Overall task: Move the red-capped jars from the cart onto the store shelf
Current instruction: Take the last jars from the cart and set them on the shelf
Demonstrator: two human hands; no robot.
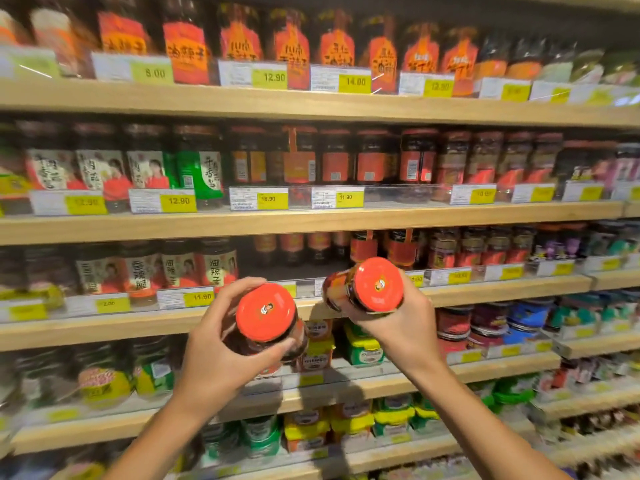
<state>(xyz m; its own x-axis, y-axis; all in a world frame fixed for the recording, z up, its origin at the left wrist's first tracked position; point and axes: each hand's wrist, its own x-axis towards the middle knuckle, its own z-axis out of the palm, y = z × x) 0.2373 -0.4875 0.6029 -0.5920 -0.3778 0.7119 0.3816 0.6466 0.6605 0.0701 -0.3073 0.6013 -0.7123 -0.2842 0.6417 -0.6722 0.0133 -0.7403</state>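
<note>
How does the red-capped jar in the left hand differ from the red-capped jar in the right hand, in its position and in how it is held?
The red-capped glass jar in the left hand is lower and nearer the camera; the red-capped glass jar in the right hand is raised higher, level with the wooden shelf edge. The left hand wraps its jar from the left side; the right hand holds its jar from below and right. Both jars are tilted, with their caps toward the camera, and hold dark contents.

Head view, facing store shelves (311, 220) close up, slightly downward
</note>
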